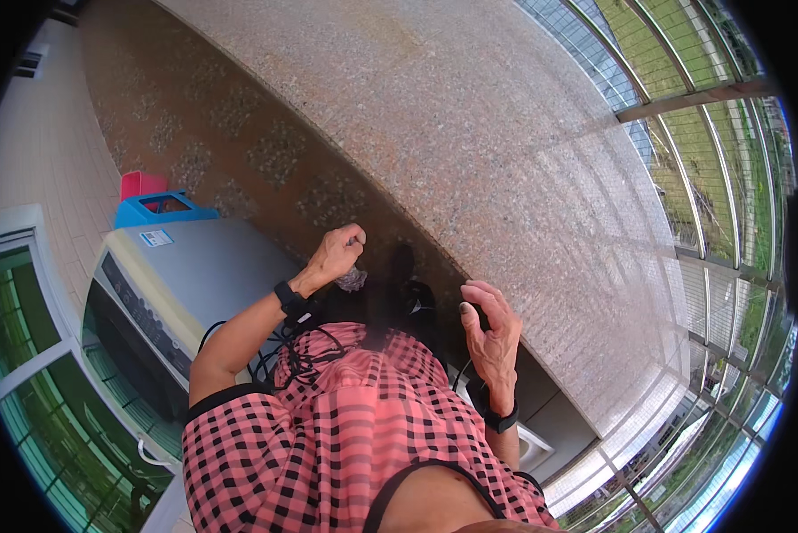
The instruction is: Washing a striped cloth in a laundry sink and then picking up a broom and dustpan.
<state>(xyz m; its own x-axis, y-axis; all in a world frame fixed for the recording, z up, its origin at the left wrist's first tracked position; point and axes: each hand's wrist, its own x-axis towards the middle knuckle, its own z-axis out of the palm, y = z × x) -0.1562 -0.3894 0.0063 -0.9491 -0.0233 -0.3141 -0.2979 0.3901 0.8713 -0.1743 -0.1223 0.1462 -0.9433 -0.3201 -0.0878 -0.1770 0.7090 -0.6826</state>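
Note:
My left hand [335, 254] is curled into a fist above the floor, between the appliance and the counter. A crumpled greyish item [351, 280] hangs just below it, and a bit of grey shows between thumb and fingers. What that item is, I cannot tell. My right hand [494, 326] has its fingers bent and apart from the thumb, with nothing between them. It is by the front edge of the speckled granite counter [452, 160]; whether it touches the edge is unclear. One thumb tip looks dark. Both wrists wear black bands.
A grey-topped appliance with a control panel, apparently a washing machine [205, 250], stands on the left. Behind it are a blue plastic stool [172, 208] and a pink container [142, 182]. Black cables [292, 356] lie loose at my waist. A barred window [692, 166] borders the counter.

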